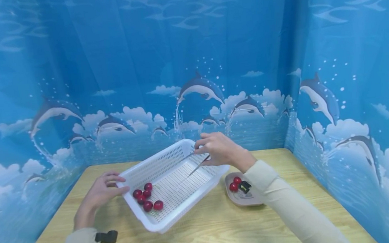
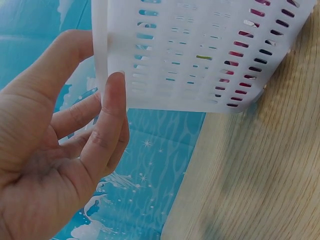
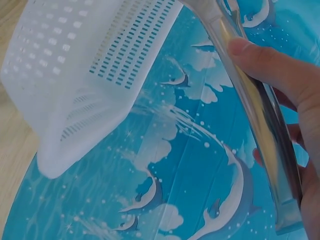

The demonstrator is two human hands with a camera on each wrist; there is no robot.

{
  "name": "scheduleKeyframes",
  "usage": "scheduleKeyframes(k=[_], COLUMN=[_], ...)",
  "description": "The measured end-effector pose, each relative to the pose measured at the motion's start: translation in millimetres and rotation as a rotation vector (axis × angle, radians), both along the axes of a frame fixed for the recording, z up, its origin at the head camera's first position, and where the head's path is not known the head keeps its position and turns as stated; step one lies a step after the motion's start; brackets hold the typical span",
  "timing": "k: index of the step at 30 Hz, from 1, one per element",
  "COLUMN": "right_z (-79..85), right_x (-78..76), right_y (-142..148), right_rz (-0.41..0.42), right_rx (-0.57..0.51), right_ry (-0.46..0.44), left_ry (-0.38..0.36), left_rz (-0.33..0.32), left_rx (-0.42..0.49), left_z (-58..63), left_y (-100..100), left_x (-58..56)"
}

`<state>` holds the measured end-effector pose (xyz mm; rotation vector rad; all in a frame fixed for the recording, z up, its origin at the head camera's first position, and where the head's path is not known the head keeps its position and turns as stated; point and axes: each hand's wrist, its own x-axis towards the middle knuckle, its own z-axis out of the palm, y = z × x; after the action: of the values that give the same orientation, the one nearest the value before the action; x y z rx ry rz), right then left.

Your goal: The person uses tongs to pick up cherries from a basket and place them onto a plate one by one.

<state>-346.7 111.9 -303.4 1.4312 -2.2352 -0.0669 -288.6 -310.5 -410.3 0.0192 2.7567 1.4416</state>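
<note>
A white perforated plastic basket (image 1: 178,215) sits at an angle in the middle of the table, with several dark red cherries (image 1: 148,206) grouped at its left end. My left hand (image 1: 100,191) pinches the basket's left rim between thumb and fingers; the left wrist view shows the fingertips against the wall. Over the basket's right end, my right hand (image 1: 220,149) grips metal tongs (image 3: 260,115). Their tips stand apart above the basket floor, and I see nothing between them. To the right, a small pale tray (image 1: 237,199) holds two cherries (image 1: 235,183).
The tray lies close to my right forearm, partly covered by the sleeve (image 1: 267,179) and what appears to be a black wrist camera (image 1: 244,187). Blue dolphin-print curtains (image 1: 189,60) surround the wooden table (image 1: 205,240) at the back and both sides.
</note>
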Motion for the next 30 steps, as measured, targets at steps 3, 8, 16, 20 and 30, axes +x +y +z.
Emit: scheduleKeyframes(k=[3,8,16,20,30], right_z=[0.3,4.0,11.2,12.7,10.7], right_x=[-1.2,0.2,2.7,3.6,2.3], right_y=[-7.0,-20.4,-43.4,-53.6,-80.1], right_rz=[-0.010,-0.023,-0.078,-0.102,-0.124], right_rx=[0.032,0.090,0.160,0.192,0.263], right_ry=[-0.029,-0.065,-0.117,-0.122,-0.130], left_ry=[0.002,0.022,0.026,0.028,0.036], left_rz=[-0.002,-0.013,-0.012,-0.011,-0.023], left_rx=[-0.001,0.008,0.012,0.015,0.012], left_z=[0.1,0.6,1.1,1.8,1.1], left_y=[-0.1,1.0,0.9,0.8,0.4], left_x=[0.4,1.9,2.2,2.3,2.7])
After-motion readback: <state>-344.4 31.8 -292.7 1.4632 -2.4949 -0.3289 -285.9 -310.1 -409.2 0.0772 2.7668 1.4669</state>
